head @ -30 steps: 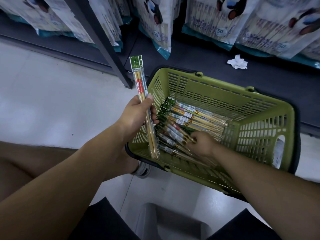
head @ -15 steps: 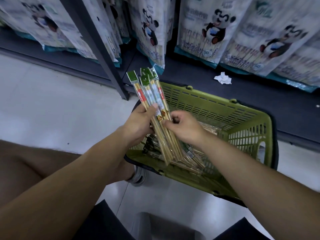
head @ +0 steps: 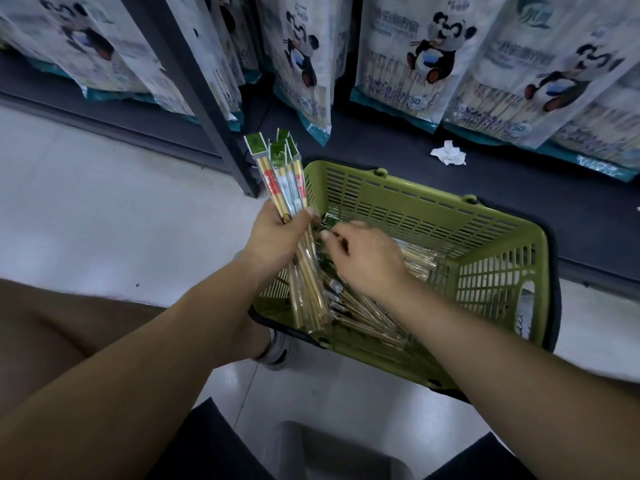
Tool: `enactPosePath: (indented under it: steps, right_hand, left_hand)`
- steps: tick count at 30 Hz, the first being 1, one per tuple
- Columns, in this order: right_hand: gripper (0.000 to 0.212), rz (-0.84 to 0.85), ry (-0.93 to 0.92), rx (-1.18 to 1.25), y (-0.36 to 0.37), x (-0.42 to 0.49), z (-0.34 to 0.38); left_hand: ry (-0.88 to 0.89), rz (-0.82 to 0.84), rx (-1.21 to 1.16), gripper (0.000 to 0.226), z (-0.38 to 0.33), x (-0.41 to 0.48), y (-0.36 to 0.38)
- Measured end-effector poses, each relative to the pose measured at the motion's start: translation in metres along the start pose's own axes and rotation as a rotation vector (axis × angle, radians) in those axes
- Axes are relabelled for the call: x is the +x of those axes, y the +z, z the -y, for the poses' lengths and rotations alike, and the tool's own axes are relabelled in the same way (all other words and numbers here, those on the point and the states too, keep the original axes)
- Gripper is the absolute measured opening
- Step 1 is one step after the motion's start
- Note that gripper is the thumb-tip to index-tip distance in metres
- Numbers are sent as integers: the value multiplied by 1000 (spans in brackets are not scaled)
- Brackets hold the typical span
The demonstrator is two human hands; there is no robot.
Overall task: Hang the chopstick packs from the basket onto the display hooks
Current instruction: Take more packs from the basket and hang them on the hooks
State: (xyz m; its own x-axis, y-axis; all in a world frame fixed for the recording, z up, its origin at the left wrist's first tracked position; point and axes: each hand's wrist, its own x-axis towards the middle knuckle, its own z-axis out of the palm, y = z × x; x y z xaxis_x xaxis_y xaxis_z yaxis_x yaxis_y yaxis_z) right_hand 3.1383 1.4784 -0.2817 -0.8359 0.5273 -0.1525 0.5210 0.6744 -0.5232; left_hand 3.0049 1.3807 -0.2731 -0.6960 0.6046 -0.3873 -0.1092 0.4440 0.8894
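The left hand (head: 277, 237) grips a bundle of chopstick packs (head: 282, 188) at the near-left corner of the green basket (head: 415, 209), with fingers and thumb curled round the bundle's middle. The packs' green header cards fan out above the hand, past the basket's left rim, and their lower ends dip inside the basket. The packs overlap and their clear sleeves glare, so the number in the bundle is hard to count.

The right hand (head: 367, 261) reaches into the basket just right of the bundle, back upward, with its fingers (head: 337, 239) bent down toward a green header card. The hand hides its own fingertips, so I cannot tell whether it pinches a pack or only touches one. More loose packs (head: 363, 313) lie on the basket's bottom, partly covered by the right wrist and forearm.

The basket stands on the pale floor (head: 86, 202), its far side against a dark bottom shelf (head: 398, 147). On that shelf, behind the basket, lies a crumpled white paper (head: 448, 153). Above the basket are large panda-printed bags (head: 433, 64), cut off by the top edge, with their small print blurred. A grey shoe (head: 277, 349) shows at the basket's near-left corner, mostly hidden by the left forearm.
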Motion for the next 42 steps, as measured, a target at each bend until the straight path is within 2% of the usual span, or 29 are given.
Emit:
enactPosePath:
  steps: [3,6,9,11,13,19,22,25,28,32,37,42]
  right_hand:
    - [33,86,155,207,21,1,-25]
    - [15,412,255,144,54,-15,-63]
    - [31,655,303,18,86,-36,-88]
    - [40,675,311,2,103,-42,-94]
    - [39,652,313,1,114,-42,-96]
    - [16,714,230,-190,126,-38,-103]
    - [15,722,221,-209,126,-36,-104]
    - [21,722,243,-110,121,-34,-107]
    - [19,673,272,25,111,-34,-111]
    - [5,545,317,191,86,-25,-110]
    - [7,363,312,416,32,-13,-91]
    - [11,144,282,536,-20,-12,-55]
  left_hand:
    - [-13,-52,-23,25,2,5,-11]
    - [-44,-43,-119,30,4,9,-18]
    - [-29,-2,-95,31,7,9,-19]
    - [-29,24,-92,29,9,9,-19]
    - [-33,38,-95,26,9,9,-19]
    - [-30,63,-90,23,10,13,-17]
    - [-34,67,-98,23,12,14,-17]
    - [-32,69,-96,24,14,14,-18]
    - [-26,71,-95,24,15,15,-19]
    - [-49,62,-170,23,15,15,-19]
    - [-95,28,-295,29,12,14,-14]
    - [-130,29,-356,27,-4,9,6]
